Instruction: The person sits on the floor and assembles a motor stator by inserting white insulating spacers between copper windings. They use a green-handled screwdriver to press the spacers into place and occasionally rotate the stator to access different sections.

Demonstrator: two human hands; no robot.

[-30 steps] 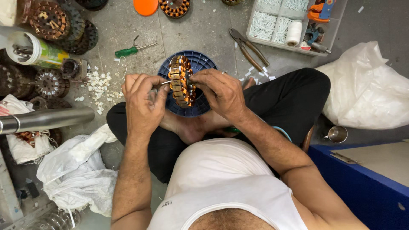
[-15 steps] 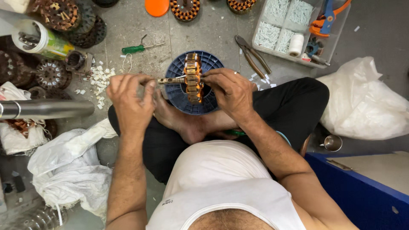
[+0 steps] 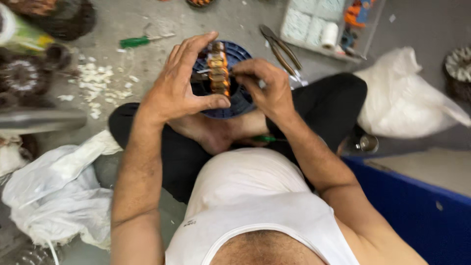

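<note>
**Both hands on the copper-wound stator**

Your left hand [image 3: 179,88] cups the copper-wound stator [image 3: 218,68] edge-on, thumb pressed under it, fingers arched over the top. Your right hand [image 3: 265,88] pinches in from the other side, fingertips closed on something too small and blurred to name. The stator hangs just above the blue round tray [image 3: 240,95], over your crossed legs. Outward now: pliers [image 3: 282,46] lie just right of the tray, and a green screwdriver [image 3: 137,41] is on the floor up left, near white scraps [image 3: 98,83]. Tight quarters: white plastic bags [image 3: 54,196] on either side, a blue edge [image 3: 412,206] at lower right. The parts box [image 3: 331,29] is cut off at the top; the dark wound parts [image 3: 24,78] at left blur out.
</note>
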